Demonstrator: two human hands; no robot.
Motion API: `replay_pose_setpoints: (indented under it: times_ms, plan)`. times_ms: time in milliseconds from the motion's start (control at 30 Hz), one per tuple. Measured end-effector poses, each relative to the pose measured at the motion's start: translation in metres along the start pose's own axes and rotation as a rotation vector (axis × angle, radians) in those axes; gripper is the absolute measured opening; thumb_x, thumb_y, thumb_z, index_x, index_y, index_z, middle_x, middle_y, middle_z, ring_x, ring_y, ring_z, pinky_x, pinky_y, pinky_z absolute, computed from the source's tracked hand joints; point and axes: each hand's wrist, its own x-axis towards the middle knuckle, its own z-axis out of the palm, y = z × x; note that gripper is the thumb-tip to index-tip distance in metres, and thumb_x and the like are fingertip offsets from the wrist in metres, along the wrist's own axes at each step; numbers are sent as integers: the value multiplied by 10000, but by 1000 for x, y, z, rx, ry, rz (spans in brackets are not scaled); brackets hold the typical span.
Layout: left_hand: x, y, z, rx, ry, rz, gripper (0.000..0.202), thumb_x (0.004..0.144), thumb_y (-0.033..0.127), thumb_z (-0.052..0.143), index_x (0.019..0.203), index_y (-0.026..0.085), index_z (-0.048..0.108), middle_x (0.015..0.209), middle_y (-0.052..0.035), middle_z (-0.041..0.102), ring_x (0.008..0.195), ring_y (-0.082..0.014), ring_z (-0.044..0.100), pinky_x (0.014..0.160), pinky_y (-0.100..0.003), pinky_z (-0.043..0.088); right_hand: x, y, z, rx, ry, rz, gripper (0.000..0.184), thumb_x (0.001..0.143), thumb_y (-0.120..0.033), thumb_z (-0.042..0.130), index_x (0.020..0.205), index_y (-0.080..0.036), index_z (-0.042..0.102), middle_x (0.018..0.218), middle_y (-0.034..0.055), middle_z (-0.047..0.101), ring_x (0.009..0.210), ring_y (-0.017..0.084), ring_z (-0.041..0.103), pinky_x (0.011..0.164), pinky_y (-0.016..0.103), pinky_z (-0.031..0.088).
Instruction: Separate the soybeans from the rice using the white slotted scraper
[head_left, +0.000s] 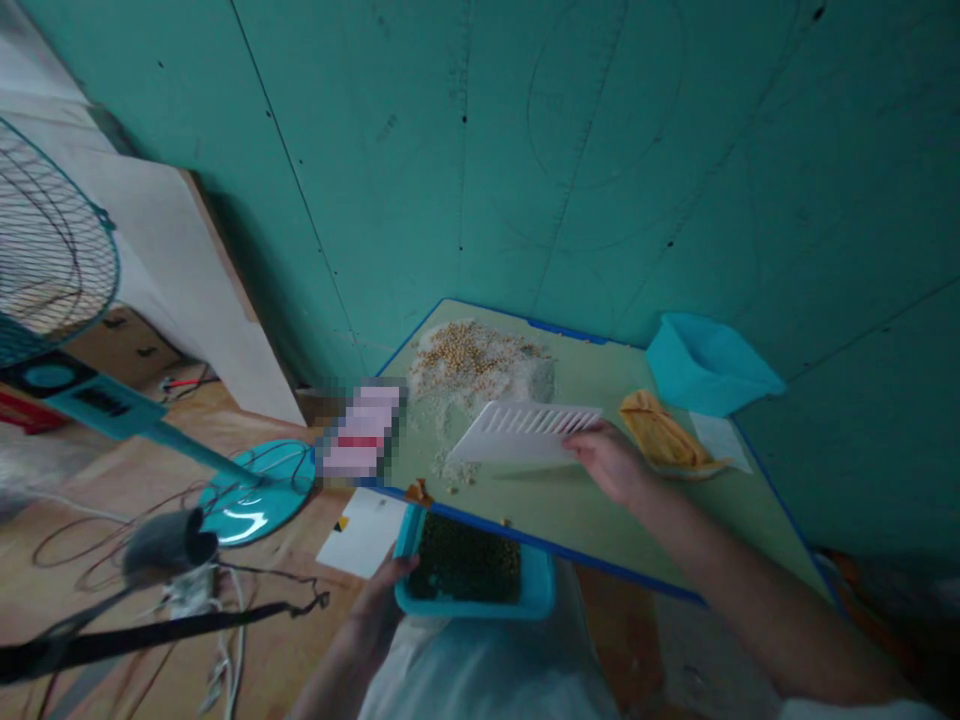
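Observation:
My right hand grips the right end of a white slotted plastic panel, tilted just above the table. Its lower left corner is near some pale crumbs on the tabletop. Behind it spreads a heap of yellow beans and pale grey granules. My left hand holds the left side of a blue plastic tray under the table's front edge, above my lap. Dark contents cover the tray's bottom, with a few beans at its right side; their kind is unclear.
A blue open container and a crumpled yellow-brown bag stand on the table's right side. A blurred pink item lies at the left edge. A standing fan, cables and a grey cup-like object are further left. A green wall rises behind.

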Motion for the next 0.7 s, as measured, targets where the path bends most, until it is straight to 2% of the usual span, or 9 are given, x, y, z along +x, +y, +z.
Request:
replay_pose_setpoints:
  times_ms: [233, 433, 600, 700]
  plan:
    - [-5, 9, 10, -12, 81, -86, 539, 686, 189, 596, 1212, 122, 498, 986, -87, 720, 1041, -341, 559, 769, -431, 493, -4, 9, 5, -50, -36, 31, 203, 466, -111, 590, 640, -196, 653, 645, -23, 641, 678, 152, 542, 748, 294, 373]
    - [-4, 7, 13, -24, 20, -93, 504, 670, 216, 612, 1169, 174, 557, 960, -56, 731, 997, -325, 591, 806, -410, 470, -7, 11, 4, -81, -52, 38, 207, 478, -109, 580, 652, -201, 647, 644, -23, 634, 697, 165, 544, 760, 300, 371]
    - [4, 2, 16, -6, 23, -111, 564, 630, 242, 645, 1166, 93, 551, 917, -109, 735, 901, -354, 631, 757, -419, 483, -10, 12, 1, -85, -48, 28, 208, 498, -113, 565, 668, -204, 642, 681, -17, 650, 705, 174, 558, 758, 310, 380]
    - [7, 1, 23, -50, 3, -121, 604, 618, 222, 648, 1205, 157, 524, 928, -75, 737, 923, -337, 627, 784, -407, 474, -9, 13, -2, -78, -50, 12, 210, 512, -115, 559, 683, -208, 638, 697, -22, 655, 717, 170, 564, 759, 299, 386]
